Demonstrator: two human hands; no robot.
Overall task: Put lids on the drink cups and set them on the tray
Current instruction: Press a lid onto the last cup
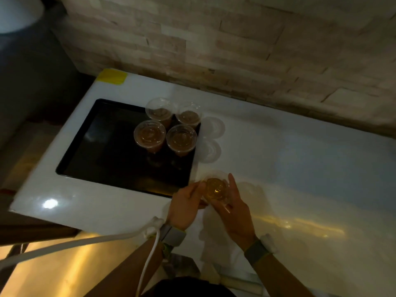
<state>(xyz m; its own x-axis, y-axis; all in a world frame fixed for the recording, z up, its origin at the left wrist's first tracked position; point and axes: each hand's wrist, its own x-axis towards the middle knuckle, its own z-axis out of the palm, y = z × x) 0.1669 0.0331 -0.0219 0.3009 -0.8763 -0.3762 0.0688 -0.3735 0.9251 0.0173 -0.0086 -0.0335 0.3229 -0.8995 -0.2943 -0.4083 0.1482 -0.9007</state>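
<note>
Left grip (186, 201) and right grip (235, 205) curled inward, facing each other, wrists banded

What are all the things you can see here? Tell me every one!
Black rectangular tray: one, black, left part of the counter.
Clear plastic cups of brown drink: four, on the tray's right end; the near two clearly lidded, the far two unclear.
Clear plastic cup of amber drink: one, held beside the tray's near right corner.
Loose clear round lids: two clearly seen, on the counter right of the tray.
White glossy counter: one.
Yellow tape patch: one, far left corner.
Pale brick wall: behind.
Left hand, right hand: both gripping the amber cup; grey wristbands.
</note>
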